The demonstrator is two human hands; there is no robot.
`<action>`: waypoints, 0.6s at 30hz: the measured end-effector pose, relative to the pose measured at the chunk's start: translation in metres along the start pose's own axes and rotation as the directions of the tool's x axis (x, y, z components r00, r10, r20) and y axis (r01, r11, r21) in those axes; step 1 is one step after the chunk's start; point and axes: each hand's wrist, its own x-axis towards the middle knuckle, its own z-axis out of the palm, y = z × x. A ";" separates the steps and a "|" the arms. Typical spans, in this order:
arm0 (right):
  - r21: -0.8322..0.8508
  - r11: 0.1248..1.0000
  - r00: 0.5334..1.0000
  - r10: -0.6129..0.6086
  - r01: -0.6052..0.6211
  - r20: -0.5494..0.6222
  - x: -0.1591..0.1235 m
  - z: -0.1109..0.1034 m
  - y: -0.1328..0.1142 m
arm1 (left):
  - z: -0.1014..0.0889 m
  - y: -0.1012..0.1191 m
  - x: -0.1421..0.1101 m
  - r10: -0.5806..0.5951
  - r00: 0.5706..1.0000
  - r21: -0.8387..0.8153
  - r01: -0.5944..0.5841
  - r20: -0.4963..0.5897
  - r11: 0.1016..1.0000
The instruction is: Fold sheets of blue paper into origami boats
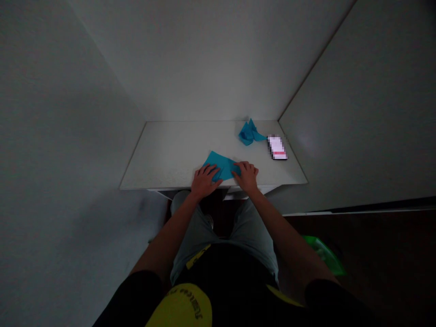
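A folded sheet of blue paper (pixel 225 165) lies near the front edge of the white tabletop, creases across its middle. My left hand (pixel 203 180) rests on its left part, fingers spread and thumb stretched along the near edge. On the right end of the paper lies my right hand (pixel 247 176), its fingers slightly curved and its thumb apart from the index finger. Both hands press the sheet from above and cover parts of it. Behind them, to the right, stands a blue folded paper figure (pixel 250 133) with pointed tips.
A phone (pixel 277 147) with a lit, pixelated screen lies right of the paper figure. White walls close in the table (pixel 163 154) at the back and both sides. On the dark floor at lower right sits a bright green object (pixel 323 255), partly hidden by my right arm.
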 end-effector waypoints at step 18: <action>0.038 0.977 0.969 -0.213 0.209 0.129 -0.023 -0.004 0.023 | -0.012 -0.016 -0.013 0.092 0.995 -0.115 -0.087 0.037 0.990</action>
